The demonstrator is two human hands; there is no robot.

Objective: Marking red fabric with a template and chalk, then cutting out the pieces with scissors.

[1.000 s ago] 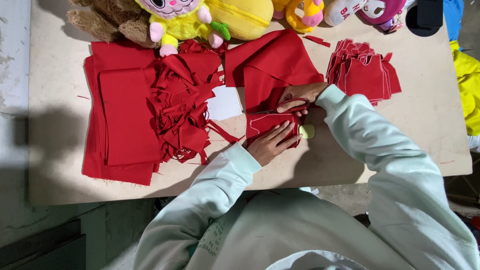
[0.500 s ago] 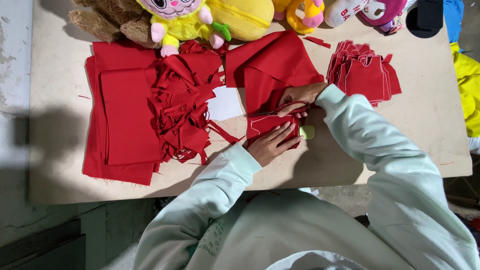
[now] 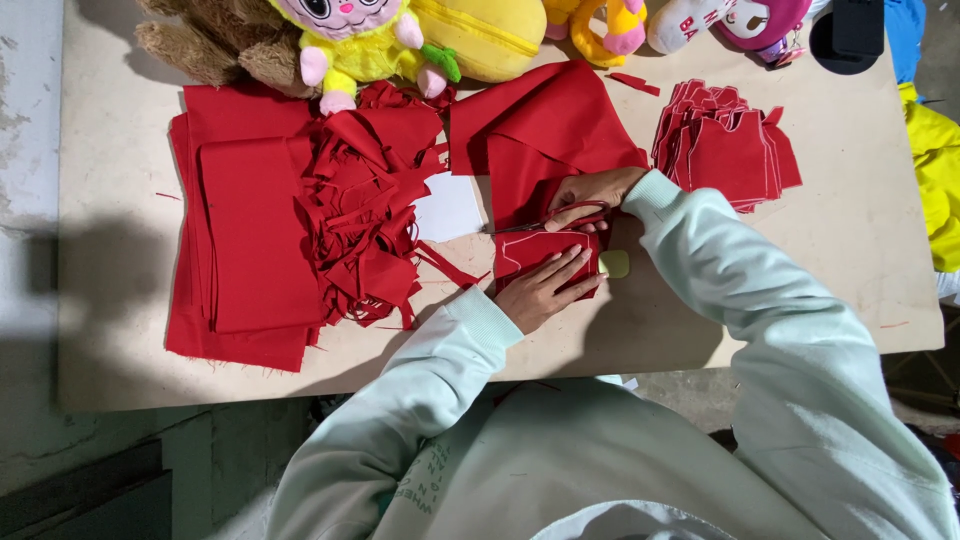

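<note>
My right hand (image 3: 592, 194) grips red-handled scissors (image 3: 548, 221) whose blades point left across a red cloth piece (image 3: 530, 252) with a chalk outline on it. My left hand (image 3: 545, 286) lies flat on that piece, fingers spread, pressing it to the tabletop (image 3: 120, 290). A larger folded red cloth (image 3: 545, 130) lies just beyond the scissors. A small pale green chalk (image 3: 614, 264) sits right of the left hand's fingertips.
A stack of cut red shapes (image 3: 728, 145) lies at the right. A pile of red scraps (image 3: 365, 225), a white card (image 3: 447, 208) and folded red fabric (image 3: 250, 235) sit at the left. Plush toys (image 3: 365, 40) line the far edge.
The scissors have moved left along the marked red piece, their blades now reaching past its upper left corner. My left hand stays pressed on the piece.
</note>
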